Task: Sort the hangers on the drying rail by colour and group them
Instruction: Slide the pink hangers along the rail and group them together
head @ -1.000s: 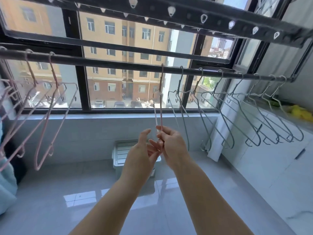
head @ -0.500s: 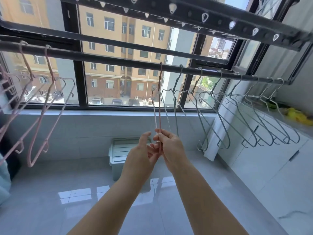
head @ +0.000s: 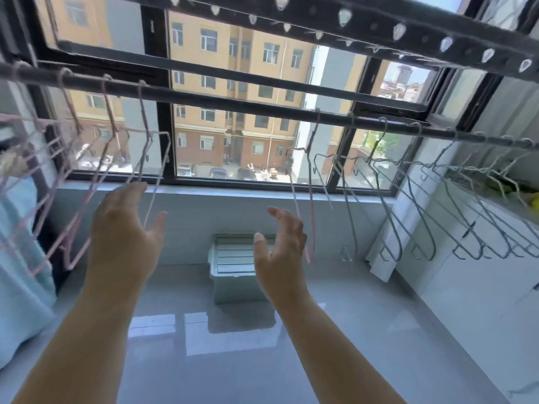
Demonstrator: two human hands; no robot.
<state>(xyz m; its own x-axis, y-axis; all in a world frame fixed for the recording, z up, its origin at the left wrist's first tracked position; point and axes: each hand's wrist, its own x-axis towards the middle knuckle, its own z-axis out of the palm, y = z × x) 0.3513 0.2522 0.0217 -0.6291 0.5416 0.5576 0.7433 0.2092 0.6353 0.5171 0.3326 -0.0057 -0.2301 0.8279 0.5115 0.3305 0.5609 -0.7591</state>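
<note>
A dark drying rail (head: 233,105) crosses the window. Several pink hangers (head: 87,196) hang grouped at its left end. Several grey-green hangers (head: 414,205) hang along its right part. One pink hanger (head: 312,196) hangs alone at the left edge of the grey-green group. My left hand (head: 125,228) is raised with straight fingers, fingertips at the lower edge of the nearest pink hanger on the left. My right hand (head: 280,243) is open with spread fingers, just left of the lone pink hanger and holding nothing.
A second perforated rail (head: 379,27) runs overhead. A pale green plastic box (head: 239,269) stands on the glossy floor below the window sill. Light blue cloth (head: 20,258) hangs at the left. White cabinets (head: 481,287) line the right wall.
Both hands held the lone pink hanger's lower end together at centre. They have let go and moved apart, the left hand going left to the pink group. The view has turned left.
</note>
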